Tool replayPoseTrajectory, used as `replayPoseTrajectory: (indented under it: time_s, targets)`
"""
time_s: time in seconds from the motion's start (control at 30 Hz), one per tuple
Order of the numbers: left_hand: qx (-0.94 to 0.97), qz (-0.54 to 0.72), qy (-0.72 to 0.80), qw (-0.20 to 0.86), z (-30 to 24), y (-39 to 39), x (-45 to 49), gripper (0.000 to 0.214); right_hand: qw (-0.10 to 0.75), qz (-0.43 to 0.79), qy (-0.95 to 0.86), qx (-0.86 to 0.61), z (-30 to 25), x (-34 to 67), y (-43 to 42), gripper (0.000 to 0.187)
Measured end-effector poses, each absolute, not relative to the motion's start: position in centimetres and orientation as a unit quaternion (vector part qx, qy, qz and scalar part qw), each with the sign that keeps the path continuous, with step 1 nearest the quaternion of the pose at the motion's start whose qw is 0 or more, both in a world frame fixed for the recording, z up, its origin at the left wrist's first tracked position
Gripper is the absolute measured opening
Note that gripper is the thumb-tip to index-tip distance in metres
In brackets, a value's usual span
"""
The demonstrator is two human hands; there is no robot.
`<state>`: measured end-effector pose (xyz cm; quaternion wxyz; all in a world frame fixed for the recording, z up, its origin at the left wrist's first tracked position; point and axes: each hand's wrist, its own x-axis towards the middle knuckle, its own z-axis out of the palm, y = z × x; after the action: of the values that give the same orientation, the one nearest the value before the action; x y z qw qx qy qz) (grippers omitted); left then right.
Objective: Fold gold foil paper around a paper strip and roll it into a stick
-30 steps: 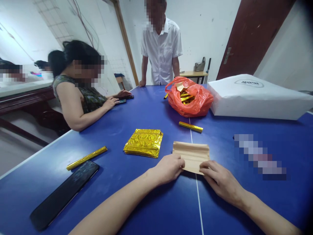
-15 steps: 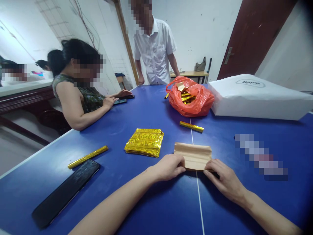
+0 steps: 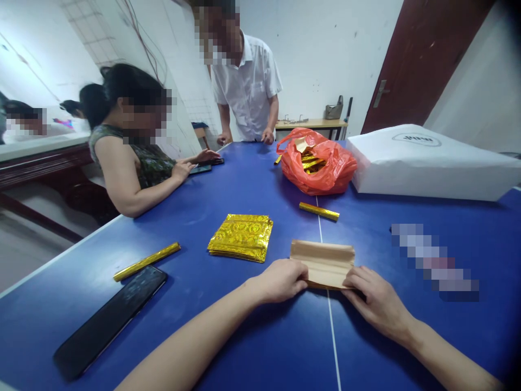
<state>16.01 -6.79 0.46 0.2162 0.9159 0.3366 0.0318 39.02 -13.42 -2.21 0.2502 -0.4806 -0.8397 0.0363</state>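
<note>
A sheet of paper, tan on its upper face and gold along the near edge, lies in front of me with its far and near edges curling up. My left hand pinches its left near corner. At the right near corner, my right hand has fingers and thumb closed on the edge. Left of the sheet sits a stack of gold foil paper with an embossed pattern. Beyond the sheet is a thin gold paper roll; a second gold roll rests farther left.
A black phone lies at the left on the blue table. Behind, a red plastic bag holds gold rolls, beside a large white package. One person sits at the left with a phone; another stands at the far end.
The sheet's near edge and my right hand have shifted slightly toward me and to the right. The standing person has leaned to the left, hands now at the table's far edge.
</note>
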Motion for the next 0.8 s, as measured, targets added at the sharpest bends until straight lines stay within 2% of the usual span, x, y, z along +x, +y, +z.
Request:
replayPoseTrajectory:
  time_s: [0.17, 0.33, 0.53, 0.67, 0.8]
  targets:
    - [0.915, 0.02, 0.342, 0.211, 0.5, -6.6, 15.8, 0.011, 0.258, 0.049, -0.835, -0.484, -2.2, 40.3, -13.2, 0.014]
    - [0.913, 0.016, 0.345, 0.216, 0.5, -6.5, 15.8, 0.012, 0.251, 0.046, -0.827, -0.502, -1.7, 40.9, -13.1, 0.023]
    - [0.906, 0.019, 0.35, 0.237, 0.9, -6.7, 15.9, 0.01, 0.267, 0.062, -0.822, -0.498, -1.5, 40.3, -13.4, 0.015]
    - [0.897, 0.029, 0.351, 0.267, 1.2, -6.8, 15.8, 0.008, 0.215, 0.079, -0.848, -0.479, -1.1, 40.3, -13.4, 0.015]
    - [0.914, 0.01, 0.326, 0.242, 1.4, -6.9, 15.6, 0.008, 0.142, 0.115, -0.87, -0.458, -0.1, 40.9, -13.5, 0.01]
